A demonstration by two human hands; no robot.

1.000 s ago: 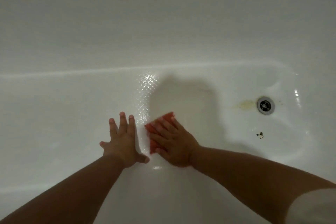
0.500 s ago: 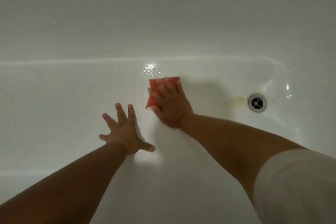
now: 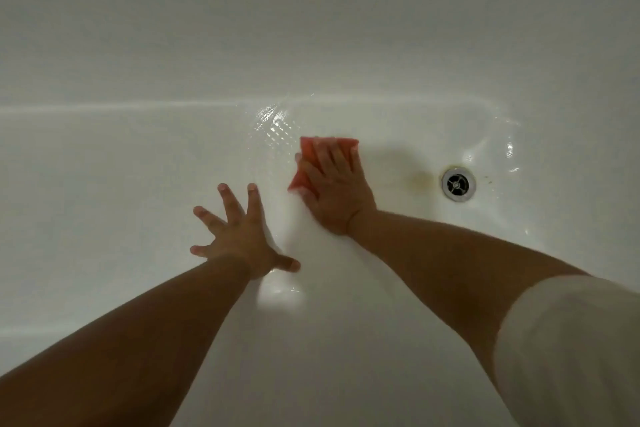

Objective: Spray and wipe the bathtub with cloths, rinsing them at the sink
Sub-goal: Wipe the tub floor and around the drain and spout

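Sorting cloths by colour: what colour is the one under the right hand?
Orange-red cloth, clearest in the head view.

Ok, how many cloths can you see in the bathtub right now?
1. One orange-red cloth lies flat on the bathtub floor, pressed under the right hand, to the left of the drain. Others may be out of view.

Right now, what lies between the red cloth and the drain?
In the head view, mostly bare white tub floor, with a faint yellowish stain close beside the drain. The right hand presses the red cloth flat.
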